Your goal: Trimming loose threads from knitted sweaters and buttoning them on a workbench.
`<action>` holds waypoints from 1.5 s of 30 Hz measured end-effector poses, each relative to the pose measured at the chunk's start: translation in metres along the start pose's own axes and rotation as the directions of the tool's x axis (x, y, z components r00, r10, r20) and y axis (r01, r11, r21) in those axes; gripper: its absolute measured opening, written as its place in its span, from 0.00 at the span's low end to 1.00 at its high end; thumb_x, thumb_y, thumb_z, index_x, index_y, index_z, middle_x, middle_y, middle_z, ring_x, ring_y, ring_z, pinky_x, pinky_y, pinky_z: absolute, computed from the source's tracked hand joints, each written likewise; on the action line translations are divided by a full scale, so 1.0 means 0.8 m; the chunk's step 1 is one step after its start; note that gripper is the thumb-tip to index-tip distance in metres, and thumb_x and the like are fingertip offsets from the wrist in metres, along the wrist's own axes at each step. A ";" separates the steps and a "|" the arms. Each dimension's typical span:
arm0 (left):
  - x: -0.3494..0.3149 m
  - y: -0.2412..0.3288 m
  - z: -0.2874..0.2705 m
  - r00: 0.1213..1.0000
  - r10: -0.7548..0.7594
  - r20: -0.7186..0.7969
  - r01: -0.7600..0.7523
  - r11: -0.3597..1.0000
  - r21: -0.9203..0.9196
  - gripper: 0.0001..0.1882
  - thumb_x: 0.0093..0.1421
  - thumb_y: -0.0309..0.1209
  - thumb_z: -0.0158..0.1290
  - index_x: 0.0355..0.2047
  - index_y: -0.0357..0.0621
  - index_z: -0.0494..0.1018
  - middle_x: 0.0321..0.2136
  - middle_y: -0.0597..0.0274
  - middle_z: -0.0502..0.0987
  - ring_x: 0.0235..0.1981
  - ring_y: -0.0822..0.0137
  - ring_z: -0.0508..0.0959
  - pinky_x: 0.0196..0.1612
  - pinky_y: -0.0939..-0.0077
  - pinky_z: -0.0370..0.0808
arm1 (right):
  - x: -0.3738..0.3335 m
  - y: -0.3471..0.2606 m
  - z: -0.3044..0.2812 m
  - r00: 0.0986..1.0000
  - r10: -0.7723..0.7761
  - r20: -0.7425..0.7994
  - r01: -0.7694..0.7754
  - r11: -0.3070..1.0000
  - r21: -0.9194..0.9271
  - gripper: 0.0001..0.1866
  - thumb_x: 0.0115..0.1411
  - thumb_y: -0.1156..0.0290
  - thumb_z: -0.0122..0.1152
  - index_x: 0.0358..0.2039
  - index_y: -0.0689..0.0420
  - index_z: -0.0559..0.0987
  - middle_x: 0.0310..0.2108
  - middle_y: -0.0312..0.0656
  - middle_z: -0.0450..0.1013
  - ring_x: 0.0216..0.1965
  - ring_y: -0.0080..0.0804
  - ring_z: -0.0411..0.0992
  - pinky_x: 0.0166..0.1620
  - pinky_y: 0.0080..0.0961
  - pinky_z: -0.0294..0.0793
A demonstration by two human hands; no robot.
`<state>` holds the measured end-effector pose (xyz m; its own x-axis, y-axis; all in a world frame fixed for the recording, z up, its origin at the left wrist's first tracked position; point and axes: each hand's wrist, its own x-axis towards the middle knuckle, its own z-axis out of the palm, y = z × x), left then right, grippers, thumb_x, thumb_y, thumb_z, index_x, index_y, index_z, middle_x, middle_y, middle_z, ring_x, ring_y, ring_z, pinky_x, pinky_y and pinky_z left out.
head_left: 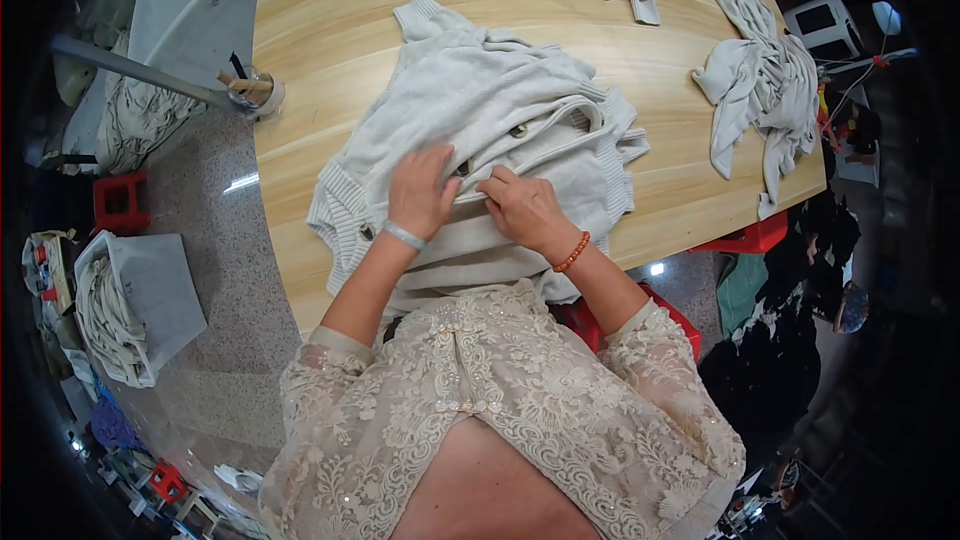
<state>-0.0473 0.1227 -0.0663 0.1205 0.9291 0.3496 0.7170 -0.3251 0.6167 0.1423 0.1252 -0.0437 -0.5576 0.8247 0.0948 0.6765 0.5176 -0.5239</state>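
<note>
While both hands rest on the front band of a pale grey knitted cardigan (480, 110) spread on the wooden table (330, 0), the work in hand looks like closing or checking its buttoned edge, and it goes best if the fabric stays flat and the 2 edges stay lined up. The left hand (420, 190) lies palm down with fingers spread and only slightly curled, pressing the knit beside a dark button (462, 169) rather than gripping it; a pale bangle sits on that wrist. The right hand (522, 208), with an orange bead bracelet at its wrist, is more closed, its fingertips pinching the ribbed band just beside the left fingers, though whether it holds a button or only cloth I cannot tell. The cardigan lies in the middle of the table, right in front of the person, its lower part hanging over the near edge. Another button (518, 130) shows farther up the band, so I judge it wise to hold 1 side steady with the flat hand and work upward without stretching the rib. 2 similar pale garments (760, 80) lie well apart at the far right and top
</note>
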 end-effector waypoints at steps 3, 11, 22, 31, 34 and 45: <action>0.011 -0.021 0.019 0.987 -0.126 0.101 0.126 0.992 0.000 0.15 0.46 0.26 0.59 0.37 0.42 0.75 0.34 0.53 0.77 0.38 0.50 0.74 0.45 0.59 0.70 | -0.002 0.001 0.000 1.000 0.010 -0.014 -0.010 0.999 0.053 0.05 0.53 0.71 0.58 0.31 0.56 0.74 0.30 0.41 0.69 0.26 0.45 0.73 0.28 0.39 0.72; 0.031 -0.040 -0.003 0.717 -0.285 0.636 0.589 0.735 -0.335 0.09 0.56 0.30 0.57 0.35 0.37 0.76 0.24 0.72 0.74 0.24 0.81 0.68 0.28 0.83 0.66 | -0.003 0.001 0.007 0.989 0.098 -0.110 -0.068 0.967 0.246 0.06 0.53 0.73 0.60 0.31 0.57 0.73 0.31 0.44 0.69 0.30 0.46 0.72 0.31 0.38 0.72; 0.031 -0.029 -0.011 0.586 -0.183 0.789 0.800 0.286 -0.528 0.08 0.60 0.30 0.54 0.38 0.41 0.76 0.28 0.77 0.73 0.28 0.84 0.67 0.31 0.87 0.64 | 0.000 0.012 0.021 0.972 0.084 -0.221 -0.005 0.942 0.337 0.17 0.50 0.78 0.61 0.42 0.58 0.72 0.34 0.46 0.71 0.34 0.47 0.73 0.35 0.34 0.74; 0.022 -0.030 0.012 0.652 -0.255 0.714 0.662 0.650 -0.372 0.09 0.58 0.34 0.58 0.34 0.41 0.77 0.24 0.77 0.73 0.24 0.85 0.65 0.25 0.87 0.62 | -0.006 0.008 0.022 0.964 0.045 -0.261 0.040 0.950 0.310 0.19 0.51 0.79 0.60 0.45 0.57 0.72 0.34 0.45 0.69 0.33 0.46 0.72 0.34 0.34 0.74; 0.019 -0.036 0.022 0.752 -0.255 0.608 0.490 0.833 -0.257 0.09 0.59 0.34 0.57 0.32 0.40 0.77 0.23 0.77 0.72 0.25 0.86 0.65 0.25 0.87 0.61 | -0.006 0.007 0.020 0.963 0.065 -0.263 0.021 0.950 0.312 0.17 0.50 0.79 0.60 0.42 0.58 0.73 0.32 0.45 0.68 0.32 0.45 0.72 0.34 0.34 0.74; 0.027 -0.025 0.009 0.686 -0.369 0.627 0.719 0.475 -0.507 0.13 0.58 0.37 0.58 0.21 0.44 0.73 0.16 0.81 0.64 0.19 0.85 0.58 0.18 0.84 0.54 | 0.003 0.006 0.026 0.952 0.058 -0.300 0.050 0.939 0.340 0.16 0.48 0.80 0.59 0.40 0.57 0.73 0.32 0.45 0.69 0.32 0.45 0.71 0.34 0.36 0.73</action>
<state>-0.0540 0.1505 -0.0758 0.2482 0.8682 -0.4297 0.0788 0.4241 0.9022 0.1343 0.1249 -0.0637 -0.3472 0.8837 0.3138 0.4442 0.4497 -0.7749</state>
